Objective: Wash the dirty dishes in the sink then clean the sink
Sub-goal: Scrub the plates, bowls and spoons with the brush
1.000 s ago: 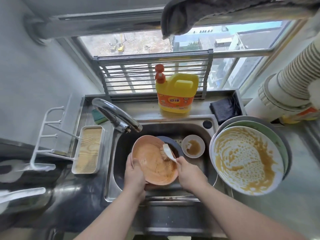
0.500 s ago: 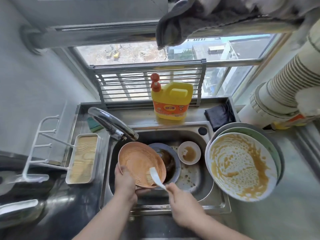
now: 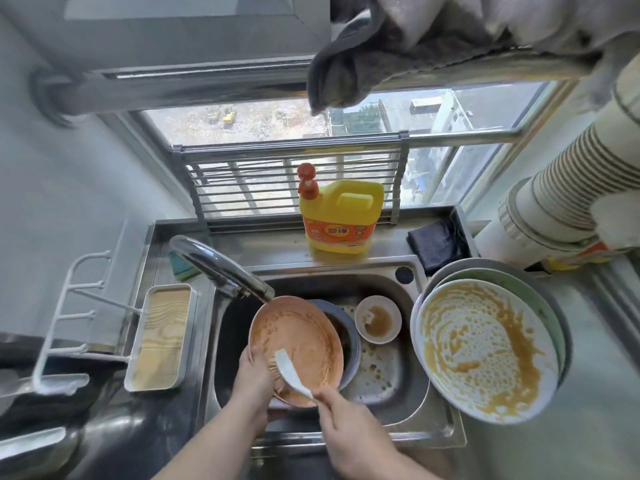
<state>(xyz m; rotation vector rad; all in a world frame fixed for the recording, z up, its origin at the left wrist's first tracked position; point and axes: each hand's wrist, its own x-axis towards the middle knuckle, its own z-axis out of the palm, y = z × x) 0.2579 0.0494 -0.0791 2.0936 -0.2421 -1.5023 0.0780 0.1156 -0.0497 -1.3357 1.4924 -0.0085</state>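
Note:
An orange bowl (image 3: 298, 337), smeared with brown sauce, is tilted over the steel sink (image 3: 391, 379). My left hand (image 3: 254, 374) grips its near-left rim. My right hand (image 3: 346, 424) holds a white-handled dish brush (image 3: 291, 374) whose head rests inside the bowl near my left thumb. Under the bowl lies a grey-blue bowl (image 3: 348, 337), mostly hidden. A small white saucer (image 3: 378, 319) with brown residue sits at the sink's back. To the right, a big white plate (image 3: 485, 351) covered in yellow-brown sauce lies on top of a stack of plates.
The tap (image 3: 221, 265) reaches over the sink from the back left. A yellow detergent jug (image 3: 341, 216) stands behind the sink, a dark cloth (image 3: 434, 245) beside it. A white tray (image 3: 161, 337) and rack (image 3: 69, 317) sit left. A green sponge (image 3: 181, 266) lies behind the tap.
The orange bowl has shifted left and toward the tap. The brush moved from the bowl's right side down to its near-left part. The view tilted upward.

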